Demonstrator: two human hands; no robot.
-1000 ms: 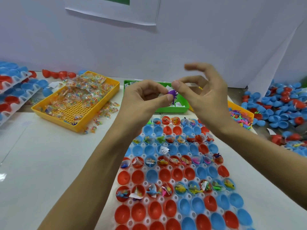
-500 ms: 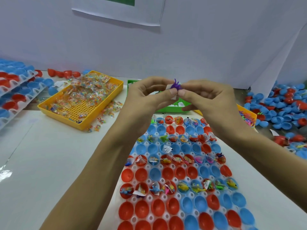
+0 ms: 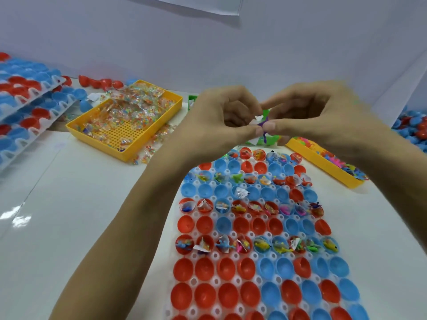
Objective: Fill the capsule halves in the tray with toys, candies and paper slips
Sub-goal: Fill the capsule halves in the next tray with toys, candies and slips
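I see the fingers [image 3: 250,131] of my left hand [image 3: 215,125] and those of my right hand [image 3: 323,121] meeting tip to tip above the far end of the tray, curled and pinching a small purple toy [image 3: 263,128] together with a white paper slip [image 3: 255,120]; one thin purple limb dangles below the pinch. Both hands hang in the air, apart from the bench [image 3: 69,215]. Under them lies the white capsule tray [image 3: 216,257], running from near to far, its sockets filled with red and blue capsule halves [image 3: 247,294]. Some rows hold little toys and slips, while the rows between them and the nearest rows sit bare. Behind my hands a green bin [image 3: 191,101] peeks out. To the far left stands a yellow basket of wrapped candies [image 3: 129,116], with a few packets spilled beside it on the bench. At the right, just beside the tray, a second yellow basket [image 3: 323,161] carries bright toys. Stacked trays of capsule halves [image 3: 25,100] lean at the far left edge, and loose red and blue halves [image 3: 413,128] pile at the far right.
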